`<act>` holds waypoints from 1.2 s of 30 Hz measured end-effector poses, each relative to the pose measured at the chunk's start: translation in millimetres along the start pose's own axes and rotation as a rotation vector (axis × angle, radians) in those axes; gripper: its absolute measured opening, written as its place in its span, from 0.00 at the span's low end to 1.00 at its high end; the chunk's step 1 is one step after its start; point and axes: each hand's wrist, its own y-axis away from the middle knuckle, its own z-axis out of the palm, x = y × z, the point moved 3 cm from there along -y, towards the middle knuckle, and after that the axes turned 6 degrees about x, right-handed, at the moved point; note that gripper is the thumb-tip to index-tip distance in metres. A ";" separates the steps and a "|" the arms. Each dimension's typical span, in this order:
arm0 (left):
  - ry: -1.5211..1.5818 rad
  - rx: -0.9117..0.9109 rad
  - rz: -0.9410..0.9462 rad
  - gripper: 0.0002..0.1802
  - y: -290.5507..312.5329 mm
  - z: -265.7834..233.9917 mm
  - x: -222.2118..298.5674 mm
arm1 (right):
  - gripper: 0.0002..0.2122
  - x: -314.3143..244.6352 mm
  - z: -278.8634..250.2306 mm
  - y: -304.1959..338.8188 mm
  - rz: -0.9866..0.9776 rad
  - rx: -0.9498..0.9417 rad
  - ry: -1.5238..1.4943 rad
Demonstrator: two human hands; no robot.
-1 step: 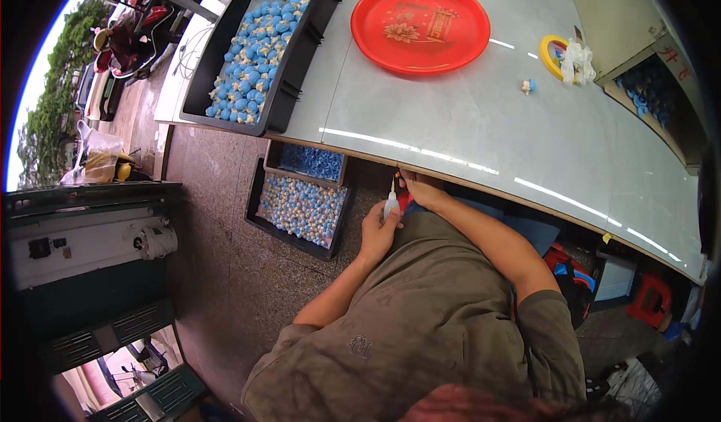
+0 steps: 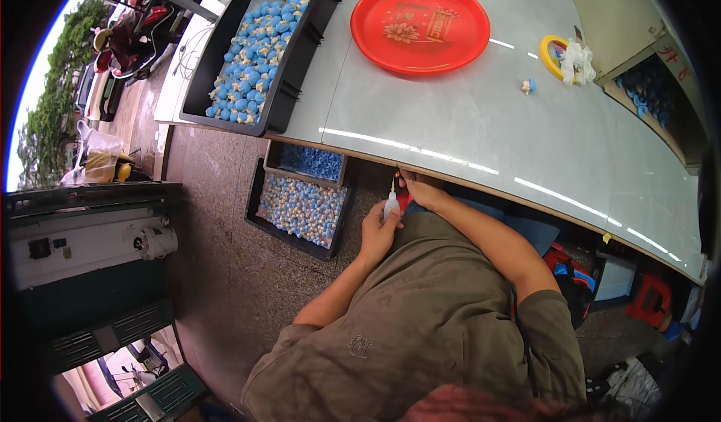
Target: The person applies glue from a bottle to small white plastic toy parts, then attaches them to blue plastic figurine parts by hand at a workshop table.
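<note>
My left hand (image 2: 378, 230) is closed round a small white squeeze bottle (image 2: 391, 208) that has a thin pale nozzle. The bottle stands nozzle up, just below the table's front edge. My right hand (image 2: 425, 191) is beside it, partly under that edge, its fingers drawn together. A tiny dark and orange thing (image 2: 397, 175) shows at its fingertips, close to the nozzle tip; its kind is too small to tell. Something red (image 2: 405, 198) lies between my two hands, mostly hidden by them.
On the grey table (image 2: 420, 121) are a black crate (image 2: 282, 95) of small blue-and-cream figures, a red round tray (image 2: 420, 57), a yellow tape roll (image 2: 550, 57), one loose figure (image 2: 528, 86) and a cabinet (image 2: 623, 24). Lower left, a black tray (image 2: 297, 242) holds small beads beside a bin (image 2: 342, 172) of blue pieces.
</note>
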 end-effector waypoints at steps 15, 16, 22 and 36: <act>0.034 -0.008 -0.054 0.15 -1.9 2.9 7.4 | 0.20 7.5 5.5 -2.8 0.050 0.026 -0.059; 0.003 -0.004 -0.110 0.15 -1.7 3.0 6.5 | 0.20 6.5 4.8 -2.4 0.032 0.014 -0.032; 0.006 -0.004 -0.107 0.16 -2.1 3.5 8.0 | 0.21 3.4 1.3 -2.0 0.008 -0.006 0.043; 0.051 -0.011 -0.065 0.15 -2.7 4.8 8.9 | 0.20 3.1 2.7 -1.5 -0.008 -0.005 0.066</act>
